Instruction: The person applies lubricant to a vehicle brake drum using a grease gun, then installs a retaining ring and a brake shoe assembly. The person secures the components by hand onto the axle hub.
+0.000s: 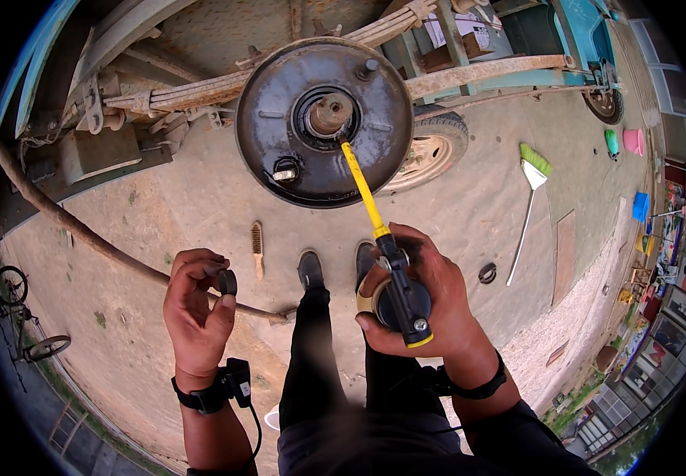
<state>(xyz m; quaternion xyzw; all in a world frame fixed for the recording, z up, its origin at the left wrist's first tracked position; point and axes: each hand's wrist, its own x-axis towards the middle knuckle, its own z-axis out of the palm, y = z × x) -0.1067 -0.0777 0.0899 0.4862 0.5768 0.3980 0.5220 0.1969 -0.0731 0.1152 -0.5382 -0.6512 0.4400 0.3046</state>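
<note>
My left hand (pixel 198 300) is closed, pinching a small dark round cap or ring (pixel 228 282) between thumb and fingers, beside the wooden pole. My right hand (pixel 438 297) wraps round a pump oil can (pixel 397 305) with a black and yellow top and a long yellow spout (pixel 364 187). The spout points up and away, and its tip appears at the lower rim of the hub opening in a dark, greasy brake drum (pixel 267 91). A stub axle (pixel 332 113) stands out from the drum's middle. Whether the tip touches the metal, I cannot tell.
Behind the drum are rusty leaf springs (pixel 192 94) and a tyred wheel (pixel 442 147). On the ground lie a wire brush (pixel 257 247), a dark ring (pixel 487 273) and a green broom (pixel 535 168). A wooden pole (pixel 81 228) slants across the left; a bicycle (pixel 29 317) lies farther out.
</note>
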